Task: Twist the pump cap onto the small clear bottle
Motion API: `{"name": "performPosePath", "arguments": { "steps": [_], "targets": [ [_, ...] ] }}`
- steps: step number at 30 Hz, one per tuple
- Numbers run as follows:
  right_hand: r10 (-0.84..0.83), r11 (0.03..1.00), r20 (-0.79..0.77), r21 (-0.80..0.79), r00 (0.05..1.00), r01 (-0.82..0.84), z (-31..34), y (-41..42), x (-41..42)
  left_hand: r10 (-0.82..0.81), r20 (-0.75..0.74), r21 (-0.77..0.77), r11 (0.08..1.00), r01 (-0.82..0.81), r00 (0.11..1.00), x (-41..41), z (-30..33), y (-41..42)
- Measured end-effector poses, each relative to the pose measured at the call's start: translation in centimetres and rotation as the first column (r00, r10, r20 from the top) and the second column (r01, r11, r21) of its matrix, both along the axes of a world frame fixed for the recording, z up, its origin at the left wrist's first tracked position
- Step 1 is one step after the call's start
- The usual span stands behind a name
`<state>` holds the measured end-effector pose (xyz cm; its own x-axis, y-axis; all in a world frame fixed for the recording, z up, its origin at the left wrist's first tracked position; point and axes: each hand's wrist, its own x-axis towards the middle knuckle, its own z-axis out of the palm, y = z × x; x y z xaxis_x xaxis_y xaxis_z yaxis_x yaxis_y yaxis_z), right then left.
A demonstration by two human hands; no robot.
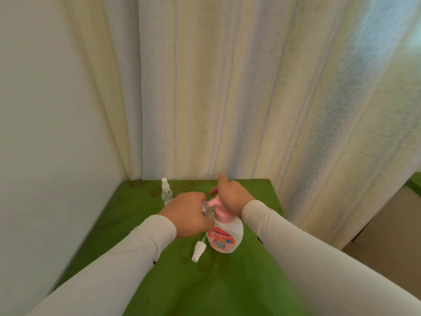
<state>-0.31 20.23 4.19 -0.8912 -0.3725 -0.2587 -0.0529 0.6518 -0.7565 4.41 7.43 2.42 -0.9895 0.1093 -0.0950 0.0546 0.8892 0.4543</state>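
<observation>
A white pump bottle with a pink pump head and a red label stands on the green table. My right hand rests on top of the pump head with its fingers straight. My left hand grips a small clear bottle, held on its side with its mouth at the pump's spout. A loose white spray cap with its thin tube lies on the table just left of the pump bottle.
A second small clear spray bottle with its white cap on stands at the back left of the table. A pale striped curtain hangs right behind the table, and a white wall closes the left side.
</observation>
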Motion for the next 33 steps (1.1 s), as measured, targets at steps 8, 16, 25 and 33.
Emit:
{"name": "performPosePath", "arguments": {
  "steps": [8, 16, 25, 33],
  "targets": [
    [-0.023, 0.998, -0.012, -0.053, 1.000, 0.023, 0.8, -0.1, -0.9, -0.005, -0.018, -0.044, 0.999, 0.004, 1.000, -0.4, 1.3, -0.3],
    [-0.003, 1.000, -0.011, 0.001, 1.000, 0.003, 0.1, -0.1, -0.2, -0.031, 0.020, -0.088, 0.996, 0.032, 0.999, -0.1, 0.8, -0.2],
    [0.013, 0.999, -0.053, 0.041, 0.999, -0.011, -0.1, -0.1, -0.1, 0.006, 0.006, -0.020, 1.000, -0.006, 1.000, 0.0, 0.3, 0.0],
    [-0.015, 0.999, -0.061, -0.043, 0.998, 0.013, 1.0, -0.3, -0.8, 0.002, -0.032, -0.013, 1.000, -0.003, 0.999, -0.3, 1.3, -0.3]
  ]
}}
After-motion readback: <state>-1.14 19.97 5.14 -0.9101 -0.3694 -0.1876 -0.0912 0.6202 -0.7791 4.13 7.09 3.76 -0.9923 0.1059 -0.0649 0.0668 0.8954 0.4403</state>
